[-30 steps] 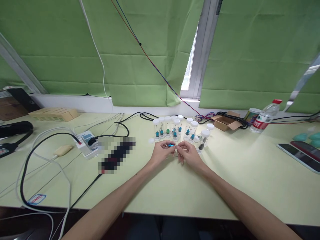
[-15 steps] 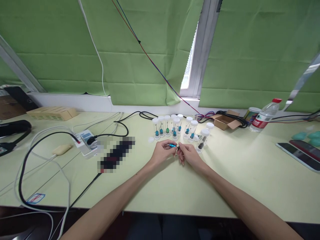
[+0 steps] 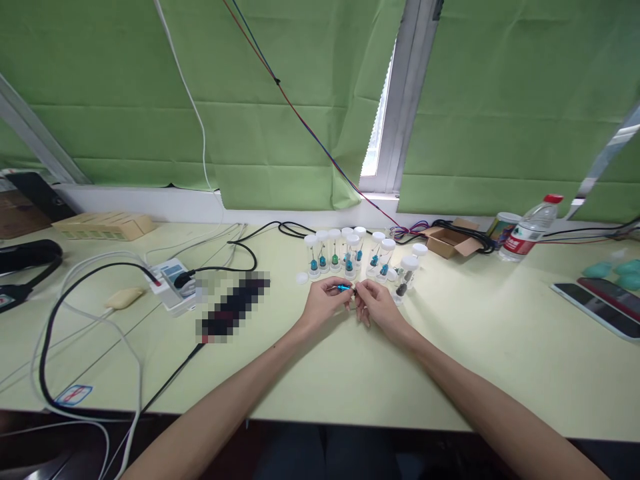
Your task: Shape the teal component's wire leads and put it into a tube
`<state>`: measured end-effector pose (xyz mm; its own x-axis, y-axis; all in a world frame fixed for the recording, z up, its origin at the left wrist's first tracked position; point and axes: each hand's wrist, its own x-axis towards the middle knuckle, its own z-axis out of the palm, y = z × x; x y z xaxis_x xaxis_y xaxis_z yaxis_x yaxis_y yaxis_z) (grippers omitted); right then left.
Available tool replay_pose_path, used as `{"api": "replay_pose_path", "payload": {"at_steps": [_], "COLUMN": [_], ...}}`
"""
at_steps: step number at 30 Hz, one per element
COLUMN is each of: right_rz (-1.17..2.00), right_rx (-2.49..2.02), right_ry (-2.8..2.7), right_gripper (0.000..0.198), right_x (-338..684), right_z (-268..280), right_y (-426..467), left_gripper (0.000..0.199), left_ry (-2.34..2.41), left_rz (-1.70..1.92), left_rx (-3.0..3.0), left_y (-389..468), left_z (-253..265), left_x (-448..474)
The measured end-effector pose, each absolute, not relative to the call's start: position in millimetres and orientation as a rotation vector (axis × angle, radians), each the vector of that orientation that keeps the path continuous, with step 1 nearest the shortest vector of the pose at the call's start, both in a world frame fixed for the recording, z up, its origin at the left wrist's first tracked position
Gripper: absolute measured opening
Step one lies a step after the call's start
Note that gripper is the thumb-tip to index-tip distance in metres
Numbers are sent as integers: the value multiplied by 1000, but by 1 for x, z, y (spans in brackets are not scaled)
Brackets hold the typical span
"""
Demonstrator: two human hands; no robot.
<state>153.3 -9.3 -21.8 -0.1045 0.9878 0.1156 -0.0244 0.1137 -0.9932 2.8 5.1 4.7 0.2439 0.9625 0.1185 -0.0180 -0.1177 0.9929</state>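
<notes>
Head view, sole entry.

Item: left hand (image 3: 323, 305), thumb and fingers clamped on a slim blue piece (image 3: 343, 287), which lies crosswise between the two sets of fingertips.

Item: right hand (image 3: 383, 308), thumb and forefinger pinched together at the piece's dark tip (image 3: 355, 291); whether that tip is a separate part is too small to tell.

Change noted: a second ago the right fingertips covered the dark tip; it now shows between the hands, while the left grip stays much as it was. This suggests close fingertip work at that end of the piece.

Item: capped clear tubes (image 3: 335, 255), standing just beyond the fingers (teal contents mostly, one green).

Item: one tube with dark contents (image 3: 403, 288), tilted, just right of the right fingers.

Item: loose white cap (image 3: 302, 278), beyond and left of the left fingers.

Item: open carton (image 3: 443, 249), farther off, beyond and right of the right fingers.
</notes>
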Motion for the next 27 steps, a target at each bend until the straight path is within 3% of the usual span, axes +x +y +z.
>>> {"api": "replay_pose_path", "payload": {"at_steps": [27], "right_rz": [1395], "right_rx": [-1062], "right_ry": [-1305], "right_gripper": [56], "right_x": [155], "right_z": [-21], "right_y": [-10], "left_gripper": [15], "left_ry": [922], "left_rz": [1069], "left_rx": [1456], "left_y": [3], "left_z": [2], "left_x": [3]}}
